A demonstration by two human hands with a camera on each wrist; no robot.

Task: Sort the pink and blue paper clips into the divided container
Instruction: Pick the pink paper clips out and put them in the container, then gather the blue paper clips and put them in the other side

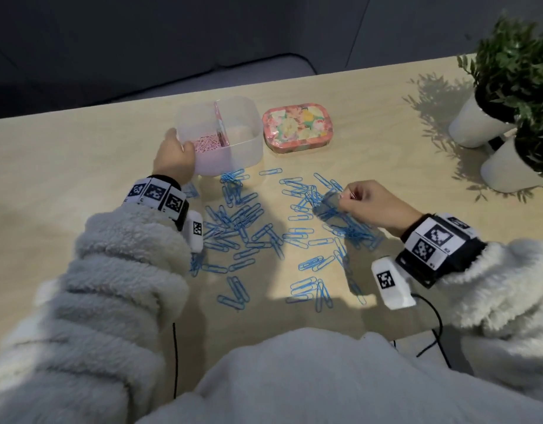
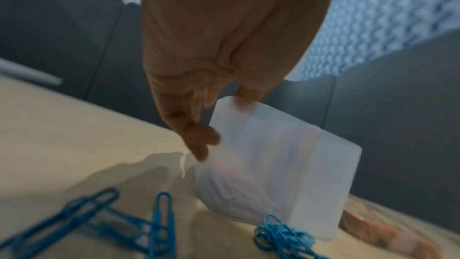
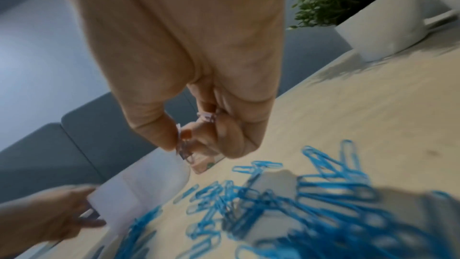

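Note:
A translucent divided container [image 1: 248, 142] stands at the back of the table, with pink paper clips [image 1: 207, 143] in its left compartment; the right compartment looks empty. My left hand [image 1: 180, 141] grips the container's left wall [image 2: 273, 164], thumb over the rim. Many blue paper clips [image 1: 242, 221] lie scattered in front of it. My right hand [image 1: 347, 194] hovers over the right part of the blue pile. In the right wrist view that hand [image 3: 180, 141] pinches a few pink clips [image 3: 183, 148] between thumb and forefinger.
A floral tin [image 1: 296, 125] sits just right of the container. Two white plant pots [image 1: 478, 127] stand at the far right edge. Blue clips [image 2: 159, 224] lie close to the container's front wall. Cables hang off the table's near edge.

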